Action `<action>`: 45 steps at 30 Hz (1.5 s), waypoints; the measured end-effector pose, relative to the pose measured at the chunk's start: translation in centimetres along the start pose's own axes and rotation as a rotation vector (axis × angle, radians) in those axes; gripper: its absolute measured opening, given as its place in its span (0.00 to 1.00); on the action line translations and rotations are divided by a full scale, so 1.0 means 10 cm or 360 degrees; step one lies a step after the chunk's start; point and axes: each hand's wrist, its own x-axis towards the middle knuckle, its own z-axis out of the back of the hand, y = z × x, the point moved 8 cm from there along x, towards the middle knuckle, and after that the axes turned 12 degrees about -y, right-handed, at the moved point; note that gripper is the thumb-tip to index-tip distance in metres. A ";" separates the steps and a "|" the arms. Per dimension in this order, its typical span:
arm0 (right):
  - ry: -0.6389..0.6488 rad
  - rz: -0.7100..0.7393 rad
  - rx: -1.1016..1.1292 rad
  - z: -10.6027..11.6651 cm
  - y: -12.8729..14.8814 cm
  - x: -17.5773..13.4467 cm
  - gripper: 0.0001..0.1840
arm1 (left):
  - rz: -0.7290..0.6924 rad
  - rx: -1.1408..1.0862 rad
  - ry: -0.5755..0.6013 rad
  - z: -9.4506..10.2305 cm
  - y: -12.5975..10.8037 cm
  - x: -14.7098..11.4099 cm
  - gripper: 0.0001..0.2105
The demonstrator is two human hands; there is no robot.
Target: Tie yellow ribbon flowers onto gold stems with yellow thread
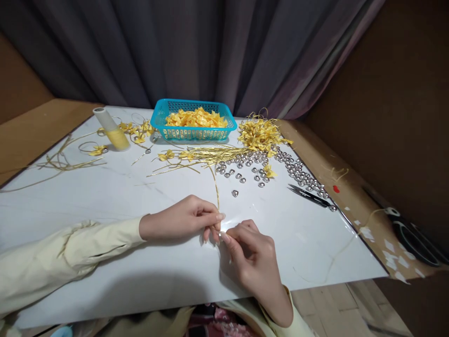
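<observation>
A thin gold cord (217,189) runs down from the far pile to my left hand (189,220), which pinches it between thumb and forefinger. Close against those fingertips, my right hand (254,255) is closed in a pinch of its own. A tiny pale or shiny bit shows between the two hands, too small to make out. Beyond them lie loose silver beads (242,179), one of which sits apart from the others. A bundle of gold cords (210,153) leads to a heap of yellow ribbon bows (259,133).
A blue basket (159,123) of yellow ribbon pieces (196,118) stands at the back. To its left is a leaning white-and-yellow spool or tube (112,130). Black thread snips (310,195) lie at right, with large scissors (414,236) beyond the table's edge.
</observation>
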 end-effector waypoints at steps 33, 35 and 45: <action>0.0048 -0.0137 0.0069 0.01 -0.07 -0.01 0.14 | -0.0568 0.0639 -0.0006 0.03 -0.29 -0.08 0.12; 0.0062 -0.0151 0.0077 0.00 -0.08 -0.02 0.14 | -0.0543 0.0606 -0.0008 0.03 -0.28 -0.08 0.11; 0.0024 -0.0124 0.0077 0.02 -0.06 -0.01 0.14 | -0.0364 0.0360 0.0160 0.01 -0.20 -0.06 0.12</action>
